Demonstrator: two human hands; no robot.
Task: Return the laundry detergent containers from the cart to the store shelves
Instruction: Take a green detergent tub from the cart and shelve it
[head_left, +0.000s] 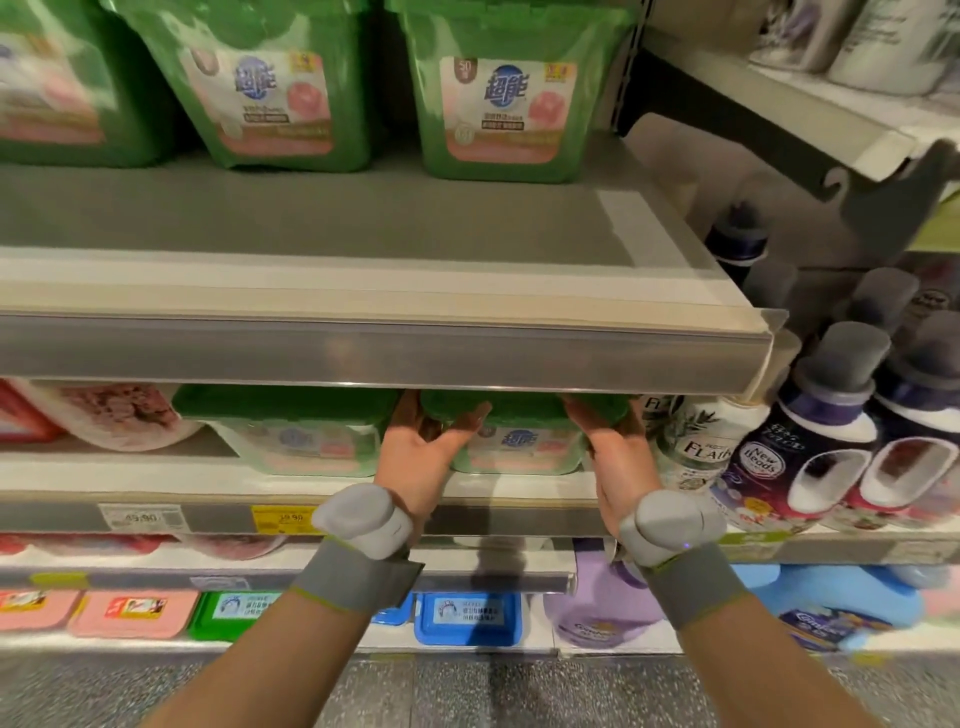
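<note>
A green-lidded tub (522, 441) sits on the middle shelf (519, 496), just right of a matching tub (291, 436). Both hands clasp it: the left hand (421, 457) on its left side, the right hand (613, 457) on its right, fingers curled over the lid. This one looks nearly placed. More tubs (498, 88) stand on the shelf above. The cart is out of view, so what remains is unknown.
</note>
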